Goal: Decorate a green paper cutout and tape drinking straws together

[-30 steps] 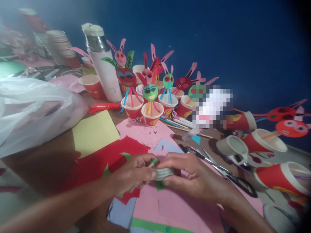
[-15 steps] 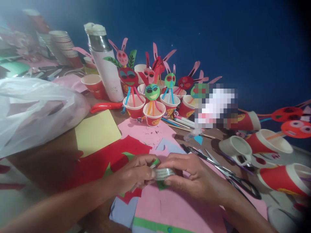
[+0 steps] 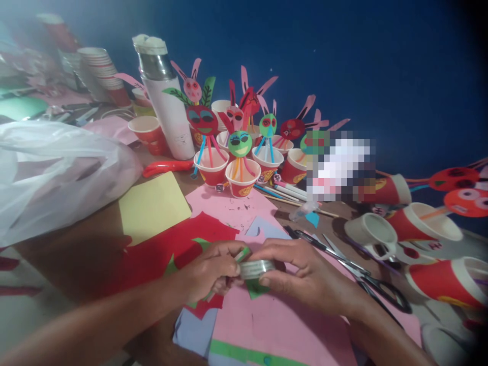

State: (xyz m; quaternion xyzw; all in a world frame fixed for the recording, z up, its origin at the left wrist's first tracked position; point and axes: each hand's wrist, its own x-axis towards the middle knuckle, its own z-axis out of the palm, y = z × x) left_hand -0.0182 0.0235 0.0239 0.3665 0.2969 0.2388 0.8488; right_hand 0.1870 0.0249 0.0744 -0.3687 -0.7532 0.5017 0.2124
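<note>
Both my hands meet low in the middle over pink paper (image 3: 267, 325). My left hand (image 3: 208, 272) has its fingers curled and pinches the left side of a small roll of tape (image 3: 256, 268). My right hand (image 3: 301, 277) wraps its thumb and fingers round the same roll from the right. A green paper scrap (image 3: 254, 290) pokes out beneath the roll. Red paper (image 3: 160, 254) lies just left of my left hand.
Black-handled scissors (image 3: 366, 282) lie right of my right hand. Paper cups with paper faces on straws (image 3: 240, 168) stand behind, beside a tall white flask (image 3: 165, 107). A yellow sheet (image 3: 152, 206), a white plastic bag (image 3: 53, 173) and tipped red cups (image 3: 438, 279) surround the work.
My hands have stayed almost in place on the roll, lifting it slightly. The view has shifted a little.
</note>
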